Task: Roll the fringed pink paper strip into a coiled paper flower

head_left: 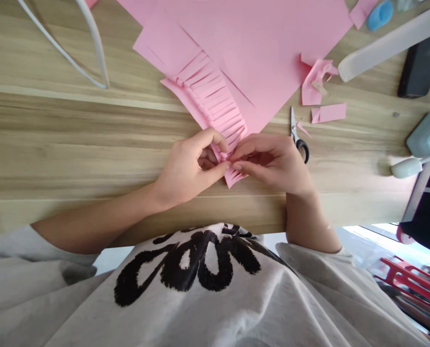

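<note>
A pink paper strip [220,103], slit crosswise into a row of narrow bands, runs slantwise over a larger pink sheet [272,43] toward my body. Both hands meet at its near end. My left hand [191,166] has thumb and index finger closed on the strip's edge. Opposite it, my right hand [272,161] pinches the same spot with thumb and fingertips, the tips almost touching the left ones. Along the left edge, some bands look curled or rolled over. Just right of my right hand lie small scissors [301,148], their handle partly hidden.
Pink paper scraps [328,113] lie right of the sheet. Farther right are a translucent white strip [391,43], a black phone-like object [422,65], a blue cap [380,14] and a pale bottle [427,135]. A white cable [95,43] loops at upper left. A red stool [413,282] stands below the table.
</note>
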`<state>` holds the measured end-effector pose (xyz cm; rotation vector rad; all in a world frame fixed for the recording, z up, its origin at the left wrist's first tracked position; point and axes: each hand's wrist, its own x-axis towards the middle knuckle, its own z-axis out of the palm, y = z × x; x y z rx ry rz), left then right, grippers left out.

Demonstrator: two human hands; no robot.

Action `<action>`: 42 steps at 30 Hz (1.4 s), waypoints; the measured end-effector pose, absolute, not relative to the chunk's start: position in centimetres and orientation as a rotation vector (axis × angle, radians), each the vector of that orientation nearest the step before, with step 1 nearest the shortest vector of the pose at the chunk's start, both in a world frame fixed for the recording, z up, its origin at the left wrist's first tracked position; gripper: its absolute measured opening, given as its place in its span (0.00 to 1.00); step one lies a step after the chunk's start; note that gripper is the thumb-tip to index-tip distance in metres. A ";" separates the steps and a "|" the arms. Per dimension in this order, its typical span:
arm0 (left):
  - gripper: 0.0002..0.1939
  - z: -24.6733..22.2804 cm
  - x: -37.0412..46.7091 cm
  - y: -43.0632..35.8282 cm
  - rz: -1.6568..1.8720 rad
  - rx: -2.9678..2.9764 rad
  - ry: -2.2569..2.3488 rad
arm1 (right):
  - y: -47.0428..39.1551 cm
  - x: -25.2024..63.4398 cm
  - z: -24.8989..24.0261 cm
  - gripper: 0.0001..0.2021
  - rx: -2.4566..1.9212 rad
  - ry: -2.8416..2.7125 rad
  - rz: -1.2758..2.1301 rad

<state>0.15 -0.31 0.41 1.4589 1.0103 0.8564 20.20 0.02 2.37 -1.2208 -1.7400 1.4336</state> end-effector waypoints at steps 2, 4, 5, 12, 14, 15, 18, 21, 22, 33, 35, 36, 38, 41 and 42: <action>0.10 0.3 0.1 -0.3 0.875 1.462 0.998 | 0.0 20.2 2.4 0.08 -1.248 -1.712 1.449; 0.11 0.2 0.1 -0.4 0.881 1.464 0.996 | 0.0 20.2 2.4 0.08 -1.273 -1.690 1.462; 0.11 0.2 0.1 -0.4 0.876 1.465 1.000 | 0.0 20.2 2.4 0.08 -1.282 -1.689 1.462; 0.11 0.3 0.1 -0.4 0.860 1.476 1.010 | 0.0 20.2 2.4 0.05 -1.272 -1.722 1.434; 0.11 0.3 0.1 -0.4 0.859 1.478 1.014 | 0.0 20.3 2.4 0.04 -1.264 -1.738 1.415; 0.11 0.3 0.1 -0.4 0.856 1.480 1.017 | 0.0 20.3 2.4 0.04 -1.261 -1.748 1.409; 0.11 0.3 0.1 -0.4 0.857 1.485 1.012 | 0.0 20.3 2.4 0.04 -1.261 -1.765 1.404; 0.10 0.4 0.1 -0.4 0.845 1.486 1.011 | 0.0 20.3 2.4 0.04 -1.274 -1.742 1.427; 0.10 0.4 0.0 -0.4 0.838 1.489 1.011 | -0.1 20.3 2.4 0.04 -1.276 -1.728 1.440; 0.09 0.7 0.1 -0.3 0.796 1.541 1.040 | -0.1 20.1 2.5 0.01 -1.308 -1.773 1.412; 0.09 0.7 0.1 -0.4 0.783 1.545 1.050 | -0.1 20.0 2.5 0.01 -1.313 -1.778 1.407; 0.09 0.7 0.1 -0.4 0.782 1.546 1.050 | 0.0 20.0 2.5 0.01 -1.316 -1.778 1.405; 0.08 0.7 0.1 -0.4 0.795 1.547 1.041 | 0.0 20.1 2.5 0.02 -1.318 -1.769 1.412; 0.08 0.6 0.1 -0.4 0.796 1.552 1.036 | 0.0 20.1 2.4 0.02 -1.323 -1.741 1.441; 0.07 0.6 0.1 -0.4 0.790 1.555 1.038 | -0.1 20.1 2.4 0.02 -1.327 -1.734 1.452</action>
